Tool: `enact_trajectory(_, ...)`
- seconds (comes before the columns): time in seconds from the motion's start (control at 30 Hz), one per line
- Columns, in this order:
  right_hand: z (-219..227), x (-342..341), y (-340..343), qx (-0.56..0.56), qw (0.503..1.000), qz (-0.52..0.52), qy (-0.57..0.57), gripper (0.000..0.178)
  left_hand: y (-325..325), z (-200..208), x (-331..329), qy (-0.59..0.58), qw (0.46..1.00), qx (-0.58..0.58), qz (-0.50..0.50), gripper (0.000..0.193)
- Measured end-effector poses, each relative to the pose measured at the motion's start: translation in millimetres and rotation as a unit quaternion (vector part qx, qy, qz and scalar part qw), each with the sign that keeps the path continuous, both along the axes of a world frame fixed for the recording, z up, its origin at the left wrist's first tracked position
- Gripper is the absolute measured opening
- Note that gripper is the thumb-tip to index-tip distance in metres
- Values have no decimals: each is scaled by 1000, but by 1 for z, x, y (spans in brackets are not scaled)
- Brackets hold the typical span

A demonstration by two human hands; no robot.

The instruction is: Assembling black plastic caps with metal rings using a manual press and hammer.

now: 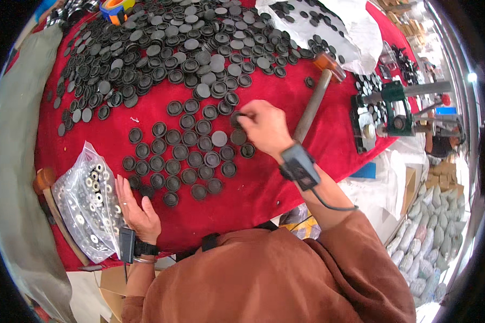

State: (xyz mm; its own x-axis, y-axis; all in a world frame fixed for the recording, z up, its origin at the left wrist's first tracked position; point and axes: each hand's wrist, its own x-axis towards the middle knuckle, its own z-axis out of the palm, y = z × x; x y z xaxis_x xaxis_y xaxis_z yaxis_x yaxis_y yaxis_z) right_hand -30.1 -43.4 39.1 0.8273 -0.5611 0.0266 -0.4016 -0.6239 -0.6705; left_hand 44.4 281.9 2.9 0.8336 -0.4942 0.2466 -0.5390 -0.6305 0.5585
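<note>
My right hand [267, 126] pinches a round black cap [236, 119] between thumb and fingertips, just over the right side of a group of similar caps. These shallow, dish-like caps [187, 138] lie spread in loose rows on a red cloth [237, 202]; a few show a flat grey face. My left hand [140, 212] rests with its fingers stretched out, at the left edge of that group. Beside it lies a clear plastic bag [86, 202] containing small white and dark rings. Beyond the rows spreads a large heap of black caps and discs [167, 46].
A hammer [312, 105] lies right of my right hand, and another wooden-handled tool [63, 223] left of the bag. A green hand press [397, 110] stands at the right edge. Tape rolls [115, 11] and a white plastic sheet [355, 40] lie at the back.
</note>
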Motion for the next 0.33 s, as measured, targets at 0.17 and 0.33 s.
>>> enact_trajectory(0.17, -16, -28, -24, -56, 997, -16, 43, 15, -1, -9, 1, -32, 999, 3, 9, 52)
enact_trajectory(0.33, -8, -32, -14, -77, 992, 89, -40, 18, -2, -10, 0, -26, 999, 8, 16, 50)
